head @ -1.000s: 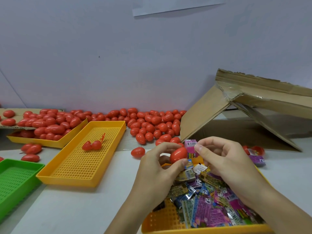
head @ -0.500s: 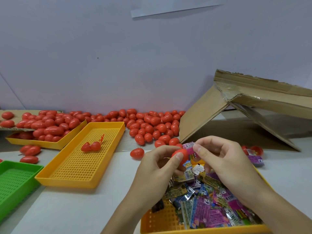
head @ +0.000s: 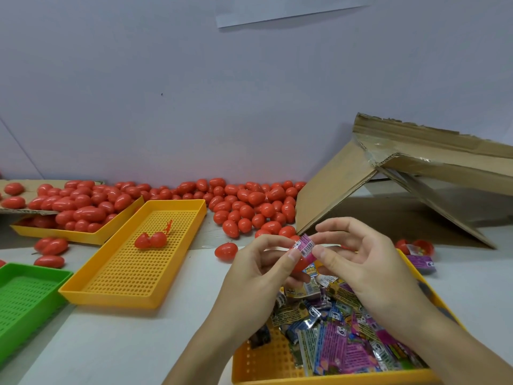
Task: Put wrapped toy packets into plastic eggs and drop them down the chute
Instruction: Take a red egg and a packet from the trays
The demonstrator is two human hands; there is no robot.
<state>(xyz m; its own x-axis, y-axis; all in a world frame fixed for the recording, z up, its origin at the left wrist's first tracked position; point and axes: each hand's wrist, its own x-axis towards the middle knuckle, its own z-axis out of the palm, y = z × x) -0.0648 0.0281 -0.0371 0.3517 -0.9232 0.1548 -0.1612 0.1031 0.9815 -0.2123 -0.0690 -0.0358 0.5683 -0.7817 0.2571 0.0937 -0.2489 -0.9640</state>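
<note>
Packet point(head: 305, 245), 1, pinched by 2 grips, left hand point(head: 261, 269), right hand point(head: 358, 262)

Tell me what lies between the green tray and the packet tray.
In the head view, a yellow perforated tray sits between the green tray and the packet tray, holding an opened red egg.

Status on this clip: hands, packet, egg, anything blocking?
Both hands, left and right, pinch pink packet. Red egg partly hidden in left hand, packet not yet inside. Nothing blocking.

Pale lilac wall point(head: 166, 93) (paper sheet point(head: 291, 8) taped up) behind white table point(head: 111, 343).
</note>
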